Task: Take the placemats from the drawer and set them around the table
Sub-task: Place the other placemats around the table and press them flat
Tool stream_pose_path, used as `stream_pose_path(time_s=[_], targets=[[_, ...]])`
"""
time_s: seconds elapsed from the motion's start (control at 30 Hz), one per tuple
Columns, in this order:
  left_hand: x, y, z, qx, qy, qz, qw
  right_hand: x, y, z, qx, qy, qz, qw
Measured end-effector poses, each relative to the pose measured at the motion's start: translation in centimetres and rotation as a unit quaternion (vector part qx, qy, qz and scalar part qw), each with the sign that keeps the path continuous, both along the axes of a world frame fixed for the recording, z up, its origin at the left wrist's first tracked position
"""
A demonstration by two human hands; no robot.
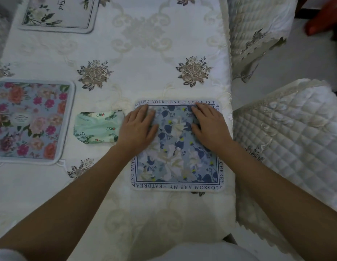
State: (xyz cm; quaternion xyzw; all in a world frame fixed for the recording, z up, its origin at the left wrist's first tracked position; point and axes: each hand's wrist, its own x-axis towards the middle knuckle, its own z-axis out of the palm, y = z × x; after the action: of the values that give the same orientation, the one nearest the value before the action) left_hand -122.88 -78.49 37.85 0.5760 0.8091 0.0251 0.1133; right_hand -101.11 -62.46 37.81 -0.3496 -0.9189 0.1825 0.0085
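A blue floral placemat (178, 162) with lettering round its border lies flat near the table's right edge. My left hand (138, 127) and my right hand (209, 124) rest palm-down on its far half, fingers spread, pressing it onto the cloth. A pink and orange floral placemat (28, 120) lies at the left. A pale placemat with dark leaves (59, 14) sits at the far left, partly cut off by the frame.
A folded mint-green cloth (97, 127) lies between the two nearer mats, just left of my left hand. The table wears a white embroidered cloth (141, 53). Two quilted chair covers (288, 138) stand close along the table's right side.
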Motion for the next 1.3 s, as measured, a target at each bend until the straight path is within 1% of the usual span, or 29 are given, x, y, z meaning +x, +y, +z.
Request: stream_pose_path(time_s=[0.13,0.27,0.37,0.53,0.63,0.7,0.8,0.9,0.97,1.03,1.13,1.3], targets=[[0.8,1.1,0.2,-0.011,-0.010,0.015,1.000,-1.6,-0.5,0.5,-0.011,0.009,0.029,0.999],[2.3,3.2,0.5,-0.003,-0.029,-0.028,0.999,-4.1,-1.5,0.8,-0.014,0.010,0.070,0.997],[2.3,3.1,0.2,-0.005,-0.019,-0.028,0.999,-3.9,-1.5,0.5,-0.008,-0.003,0.057,0.998],[0.4,1.2,-0.2,-0.012,-0.003,0.015,1.000,-0.8,0.0,0.4,0.010,-0.011,0.008,1.000],[-0.1,0.7,-0.2,-0.022,0.008,0.024,0.999,-0.4,0.3,0.4,0.003,-0.015,0.002,1.000],[0.4,1.3,0.1,-0.021,-0.001,0.026,0.999,-1.4,-0.1,0.5,-0.003,-0.004,0.012,1.000],[1.8,3.0,0.6,-0.011,-0.017,-0.014,1.000,-3.5,-1.1,0.8,-0.012,0.015,0.051,0.999],[2.2,3.8,0.5,-0.014,-0.027,-0.040,0.999,-4.4,-1.4,0.5,-0.016,0.006,0.065,0.998],[1.7,3.5,0.4,-0.017,-0.019,-0.043,0.999,-3.9,-1.1,0.4,-0.004,-0.002,0.056,0.998],[0.9,2.9,0.3,-0.011,-0.020,-0.022,0.999,-2.8,-0.4,0.4,0.002,-0.005,0.032,0.999],[-0.4,1.8,0.3,-0.007,-0.053,0.039,0.998,-0.6,0.7,0.4,0.000,-0.014,-0.005,1.000],[-0.9,0.3,0.7,-0.014,-0.078,0.060,0.995,1.5,1.3,0.8,-0.026,-0.041,-0.038,0.998]])
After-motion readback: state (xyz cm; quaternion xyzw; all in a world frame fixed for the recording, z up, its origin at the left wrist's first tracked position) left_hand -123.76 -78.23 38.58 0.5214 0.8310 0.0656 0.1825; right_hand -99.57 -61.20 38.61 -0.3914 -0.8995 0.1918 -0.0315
